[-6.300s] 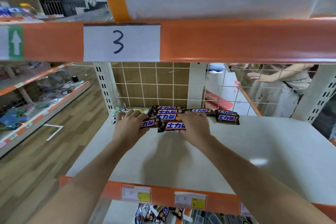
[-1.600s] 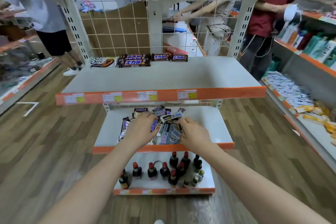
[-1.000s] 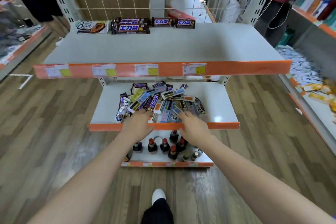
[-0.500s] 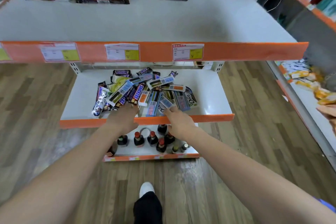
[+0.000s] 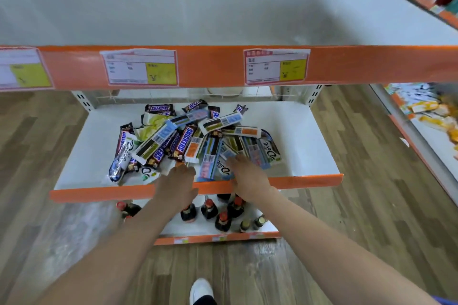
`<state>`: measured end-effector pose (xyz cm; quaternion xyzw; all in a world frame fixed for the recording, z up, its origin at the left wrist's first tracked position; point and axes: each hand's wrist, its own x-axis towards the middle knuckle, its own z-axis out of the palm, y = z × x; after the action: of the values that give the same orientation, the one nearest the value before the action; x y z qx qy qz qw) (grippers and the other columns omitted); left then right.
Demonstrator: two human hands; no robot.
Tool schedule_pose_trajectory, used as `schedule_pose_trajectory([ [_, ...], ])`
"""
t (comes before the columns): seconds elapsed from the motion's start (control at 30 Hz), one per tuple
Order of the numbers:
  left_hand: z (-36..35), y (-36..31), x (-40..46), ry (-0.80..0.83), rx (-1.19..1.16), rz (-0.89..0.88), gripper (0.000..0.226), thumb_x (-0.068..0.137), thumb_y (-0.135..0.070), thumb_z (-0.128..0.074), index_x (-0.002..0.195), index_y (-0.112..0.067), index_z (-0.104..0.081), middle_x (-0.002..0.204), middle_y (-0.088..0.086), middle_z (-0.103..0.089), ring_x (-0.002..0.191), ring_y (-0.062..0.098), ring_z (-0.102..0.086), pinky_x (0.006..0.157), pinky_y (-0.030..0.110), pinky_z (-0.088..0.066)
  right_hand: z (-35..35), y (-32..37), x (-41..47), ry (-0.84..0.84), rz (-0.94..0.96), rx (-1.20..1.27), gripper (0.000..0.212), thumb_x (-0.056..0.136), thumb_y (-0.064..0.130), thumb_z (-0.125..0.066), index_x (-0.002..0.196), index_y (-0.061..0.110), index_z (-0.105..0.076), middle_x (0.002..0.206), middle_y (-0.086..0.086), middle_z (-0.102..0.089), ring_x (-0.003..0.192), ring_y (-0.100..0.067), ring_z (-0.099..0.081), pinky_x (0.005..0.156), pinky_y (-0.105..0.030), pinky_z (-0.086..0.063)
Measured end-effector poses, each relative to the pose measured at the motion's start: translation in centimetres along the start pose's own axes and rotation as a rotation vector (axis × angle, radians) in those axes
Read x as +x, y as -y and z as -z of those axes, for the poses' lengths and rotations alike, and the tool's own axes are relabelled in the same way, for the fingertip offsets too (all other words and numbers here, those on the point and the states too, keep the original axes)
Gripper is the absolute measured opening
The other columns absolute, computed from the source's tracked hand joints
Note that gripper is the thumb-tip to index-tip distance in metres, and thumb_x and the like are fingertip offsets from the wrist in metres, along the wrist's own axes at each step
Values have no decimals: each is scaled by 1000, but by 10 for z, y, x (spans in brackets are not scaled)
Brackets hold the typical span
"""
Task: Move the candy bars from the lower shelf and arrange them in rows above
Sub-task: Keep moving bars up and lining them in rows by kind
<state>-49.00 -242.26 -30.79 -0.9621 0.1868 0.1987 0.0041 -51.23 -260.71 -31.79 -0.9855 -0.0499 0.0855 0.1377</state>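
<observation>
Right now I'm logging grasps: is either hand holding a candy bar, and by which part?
Nothing is held. The left hand and right hand lie over the near edge of the candy bar pile, fingers extended, none curled round a wrapper.

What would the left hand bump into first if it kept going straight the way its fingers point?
Most likely the nearest edge of the candy bar pile on the lower shelf. The left hand points up and away at it, probably a brown Snickers bar. Depth is unclear, so it may already touch.
</observation>
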Motion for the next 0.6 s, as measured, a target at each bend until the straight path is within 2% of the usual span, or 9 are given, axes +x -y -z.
schedule_pose_trajectory([
  [0.1,-8,-5,18,-41,1,71,48,93,-44,-46,130,-15,-42,127,4,-47,117,22,-48,89,39,-43,-11,-7,15,-112,-36,-11,47,82,4,-60,127,11,-52,120,-12,-54,106,-33,-57,72,-34,-46],
  [0.23,-17,-12,35,-78,-25,132,45,90,-49,-44,120,-16,-46,117,2,-50,110,20,-48,87,36,-40,-22,-12,32,-123,-121,-95,35,93,20,-51,128,20,-46,125,-4,-49,117,-25,-50,88,-34,-44],
  [0.4,-26,-18,46,-210,-114,167,49,84,-55,-43,116,-19,-48,115,0,-52,111,21,-50,87,37,-39,-21,-14,44,-129,-154,-64,35,93,29,-55,125,19,-45,127,-5,-46,122,-25,-44,94,-35,-41],
  [0.6,-32,-29,62,-217,-194,244,57,81,-62,-50,120,-20,-48,120,0,-52,115,21,-48,97,39,-37,-25,-17,45,-124,-179,-77,40,92,34,-56,126,17,-43,127,-6,-47,124,-26,-42,92,-35,-43],
])
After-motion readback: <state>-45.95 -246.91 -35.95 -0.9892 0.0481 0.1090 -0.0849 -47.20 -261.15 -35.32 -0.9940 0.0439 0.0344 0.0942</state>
